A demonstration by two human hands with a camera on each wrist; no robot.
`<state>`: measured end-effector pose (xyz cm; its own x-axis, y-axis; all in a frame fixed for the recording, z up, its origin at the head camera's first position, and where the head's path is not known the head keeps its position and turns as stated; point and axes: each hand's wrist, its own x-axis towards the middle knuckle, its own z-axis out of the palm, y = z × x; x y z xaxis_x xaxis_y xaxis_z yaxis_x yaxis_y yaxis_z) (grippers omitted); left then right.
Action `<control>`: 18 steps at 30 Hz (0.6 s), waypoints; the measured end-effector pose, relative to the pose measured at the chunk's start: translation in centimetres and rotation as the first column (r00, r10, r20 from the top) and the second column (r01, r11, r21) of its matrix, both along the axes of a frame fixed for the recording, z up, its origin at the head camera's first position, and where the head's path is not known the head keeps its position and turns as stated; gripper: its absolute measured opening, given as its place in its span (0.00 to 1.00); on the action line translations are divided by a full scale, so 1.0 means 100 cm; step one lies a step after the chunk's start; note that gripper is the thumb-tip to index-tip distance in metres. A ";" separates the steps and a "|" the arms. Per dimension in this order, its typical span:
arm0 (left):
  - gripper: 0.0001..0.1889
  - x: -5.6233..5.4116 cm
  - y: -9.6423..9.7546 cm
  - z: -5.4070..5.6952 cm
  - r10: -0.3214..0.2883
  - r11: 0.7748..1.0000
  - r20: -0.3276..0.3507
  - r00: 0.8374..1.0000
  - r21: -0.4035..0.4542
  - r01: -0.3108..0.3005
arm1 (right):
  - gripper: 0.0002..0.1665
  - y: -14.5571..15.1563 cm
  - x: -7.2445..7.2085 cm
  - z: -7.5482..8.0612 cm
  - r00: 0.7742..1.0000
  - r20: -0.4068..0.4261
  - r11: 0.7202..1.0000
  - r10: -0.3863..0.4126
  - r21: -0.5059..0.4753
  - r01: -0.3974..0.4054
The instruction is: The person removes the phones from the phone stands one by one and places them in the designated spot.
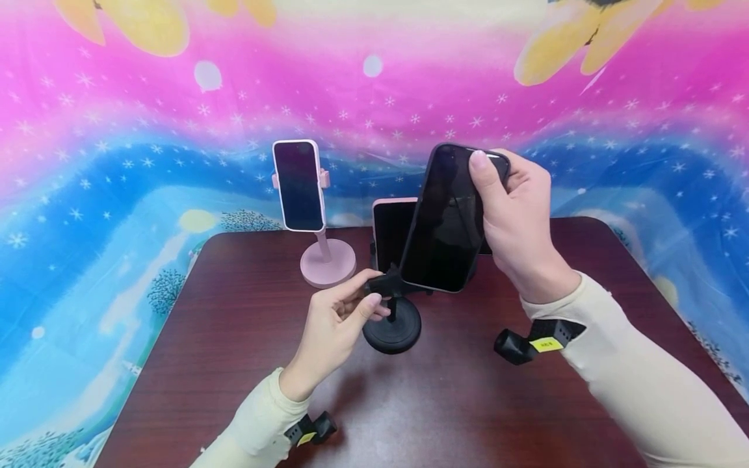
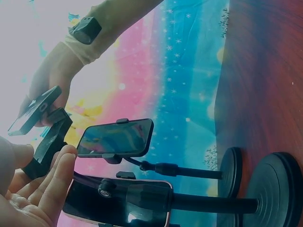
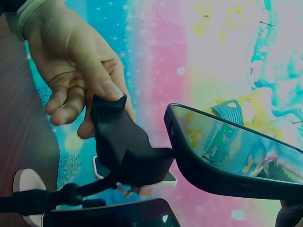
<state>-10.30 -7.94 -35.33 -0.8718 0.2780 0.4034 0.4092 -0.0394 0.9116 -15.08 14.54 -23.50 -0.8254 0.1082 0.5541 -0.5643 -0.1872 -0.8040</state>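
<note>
My left hand (image 1: 330, 328) pinches one end of the black clamp (image 3: 123, 142) of a phone stand between thumb and fingers. The stand's round black base (image 1: 393, 331) rests on the table below, joined to the clamp by a thin stem. My right hand (image 1: 523, 211) grips a black smartphone (image 1: 439, 227) by its upper end, thumb on the screen side. Dark screen facing me, the phone is held tilted, its lower end overlapping the clamp in the head view. From the right wrist, the phone's near edge (image 3: 177, 137) shows right at the clamp's free end.
At the back left, a pink stand (image 1: 328, 263) holds a white-edged phone (image 1: 300, 188). Behind the black stand, a pink-rimmed phone (image 1: 389, 227) sits in another holder. A further dark phone (image 2: 116, 137) is mounted on a black stand. Patterned cloth (image 1: 374, 130) hangs behind the brown table (image 1: 246, 351).
</note>
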 end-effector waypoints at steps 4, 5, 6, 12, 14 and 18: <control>0.15 0.000 0.000 0.000 -0.001 1.000 0.005 1.000 0.000 0.001 | 0.10 0.007 0.003 -0.002 1.000 0.004 1.000 -0.006 -0.005 0.006; 0.15 0.000 -0.001 0.000 0.000 1.000 0.010 1.000 0.000 0.000 | 0.10 0.008 0.004 -0.003 1.000 0.007 1.000 -0.011 -0.002 0.011; 0.15 0.000 -0.001 0.000 0.000 1.000 0.010 1.000 0.000 0.000 | 0.10 0.010 0.005 -0.003 1.000 0.011 1.000 -0.018 0.005 0.017; 0.15 0.001 -0.002 0.000 0.012 1.000 0.010 1.000 -0.002 -0.012 | 0.10 0.017 0.010 -0.008 0.999 0.033 0.999 -0.013 0.035 0.011; 0.15 0.001 -0.001 0.000 0.015 1.000 0.007 1.000 -0.004 -0.015 | 0.09 0.020 0.011 -0.009 0.999 0.039 0.999 -0.008 0.040 0.007; 0.15 0.000 0.000 -0.001 0.014 1.000 0.001 1.000 0.001 -0.014 | 0.09 0.025 0.015 -0.012 0.998 0.057 0.999 -0.017 0.044 0.014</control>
